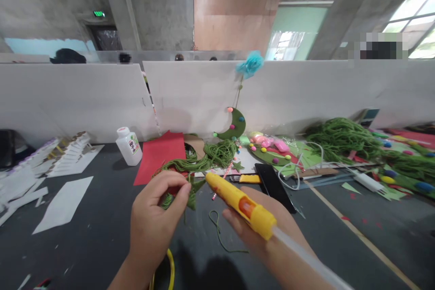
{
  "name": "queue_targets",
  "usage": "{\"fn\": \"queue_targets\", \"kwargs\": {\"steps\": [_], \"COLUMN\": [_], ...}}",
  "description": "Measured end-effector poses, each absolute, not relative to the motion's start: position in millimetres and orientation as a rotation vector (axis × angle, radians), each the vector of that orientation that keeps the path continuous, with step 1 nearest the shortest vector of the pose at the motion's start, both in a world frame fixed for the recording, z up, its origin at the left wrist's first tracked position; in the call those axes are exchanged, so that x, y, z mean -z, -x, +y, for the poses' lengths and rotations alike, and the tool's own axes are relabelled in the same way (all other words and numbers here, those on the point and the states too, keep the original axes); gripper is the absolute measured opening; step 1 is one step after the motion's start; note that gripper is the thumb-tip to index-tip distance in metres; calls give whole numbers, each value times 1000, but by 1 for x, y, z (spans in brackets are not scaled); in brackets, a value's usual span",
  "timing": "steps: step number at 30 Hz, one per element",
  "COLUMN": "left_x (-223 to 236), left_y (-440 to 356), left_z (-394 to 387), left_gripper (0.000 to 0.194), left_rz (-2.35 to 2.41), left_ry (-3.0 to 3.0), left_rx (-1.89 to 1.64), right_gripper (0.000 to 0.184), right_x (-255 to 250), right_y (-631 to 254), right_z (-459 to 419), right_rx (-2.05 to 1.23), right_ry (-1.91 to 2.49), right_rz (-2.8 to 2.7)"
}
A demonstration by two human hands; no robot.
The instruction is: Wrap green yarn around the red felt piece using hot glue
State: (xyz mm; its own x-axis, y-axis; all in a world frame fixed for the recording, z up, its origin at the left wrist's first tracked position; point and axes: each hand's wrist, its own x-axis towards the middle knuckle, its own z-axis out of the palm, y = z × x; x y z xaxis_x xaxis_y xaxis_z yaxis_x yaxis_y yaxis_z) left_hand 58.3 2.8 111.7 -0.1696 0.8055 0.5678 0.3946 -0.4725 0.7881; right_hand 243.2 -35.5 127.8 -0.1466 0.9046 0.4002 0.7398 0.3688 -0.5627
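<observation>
My left hand (154,217) pinches a small green felt star (193,194) between thumb and fingers, over the dark table. In my right hand (261,231) is a yellow glue gun (234,197) with a clear glue stick (306,256) running out of its back end. The gun's tip points left and lies close to the star; whether they touch I cannot tell. A loose green cord (219,235) rests on the table below the gun. Behind my hands lie a bundle of green yarn (220,152) and another small green star (238,166).
A white bottle (129,147) stands beside red felt (158,152). A green crescent with pompoms (234,127) leans against the white partition (190,95). On the right are a black phone (276,188), a yellow cutter (249,179), a white charger (369,183) and more yarn (336,138).
</observation>
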Motion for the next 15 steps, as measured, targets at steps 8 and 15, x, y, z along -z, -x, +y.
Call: {"fn": "queue_targets", "kwargs": {"steps": [8,15], "left_x": [-103,-103], "left_y": [-38,-50], "left_z": [24,19], "left_gripper": [8,11], "left_rz": [1530,1415], "left_ry": [-1534,-1665], "left_rx": [-1594,-1561], "right_gripper": [21,40], "right_x": [-79,-28], "right_y": [-229,-195], "right_z": [-21,-12], "right_rx": [-303,-283], "right_ry": [1529,1547], "right_rz": [-2731,-2861]}}
